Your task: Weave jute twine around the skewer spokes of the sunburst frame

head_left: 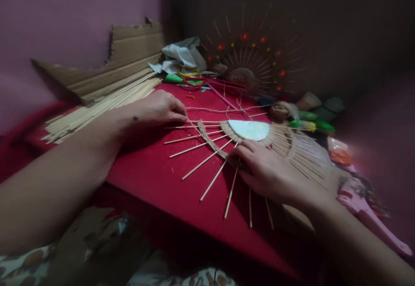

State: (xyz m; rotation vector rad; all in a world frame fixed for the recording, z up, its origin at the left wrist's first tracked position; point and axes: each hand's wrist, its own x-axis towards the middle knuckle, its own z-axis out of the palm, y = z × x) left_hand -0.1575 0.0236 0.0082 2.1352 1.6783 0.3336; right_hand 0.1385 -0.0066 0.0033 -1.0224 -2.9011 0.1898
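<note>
Left of centre, the left hand (164, 106) pinches twine (193, 124) slanting down-right to the stick fan's (249, 130) woven band (207, 140); mid-frame, the right hand (259, 167) touches the fan, grip hidden from me.

It's dim — the back wall (340, 26) nearly black, my left hand (162, 106) shadowing the cloth (155, 169) — and my view's edges blur.

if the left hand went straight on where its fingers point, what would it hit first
Left hand: likely the uppermost thin sticks, then the woven band; depth is unclear.
</note>
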